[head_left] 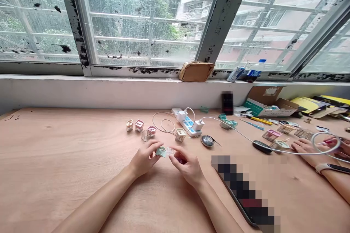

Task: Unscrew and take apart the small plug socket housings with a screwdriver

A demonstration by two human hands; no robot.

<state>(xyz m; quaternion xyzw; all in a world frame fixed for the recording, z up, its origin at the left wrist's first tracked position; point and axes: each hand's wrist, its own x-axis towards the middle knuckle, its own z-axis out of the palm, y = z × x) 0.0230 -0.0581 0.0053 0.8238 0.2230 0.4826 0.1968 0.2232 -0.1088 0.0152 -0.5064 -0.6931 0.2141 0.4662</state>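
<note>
My left hand (144,157) pinches a small pale green plastic piece (161,151) between thumb and fingertips, above the wooden table (68,174). Facing it, my right hand (188,165) grips a clear plastic piece (170,150) that meets or nearly meets the green one; I cannot tell whether they are joined. Something dark red (181,159) shows under the curled fingers of that hand. Just beyond my hands stand a clear little box frame (145,136), a cream little box (180,135), a pink one (151,131), and further left another pink one (139,125) and a cream one (129,125).
A power strip (188,123) with white cables lies behind my hands, a round dark object (207,141) to its right. A phone (240,196) lies right of my forearm. At far right, a co-worker's hands (308,151) work near small boxes, tools and an open carton (281,111).
</note>
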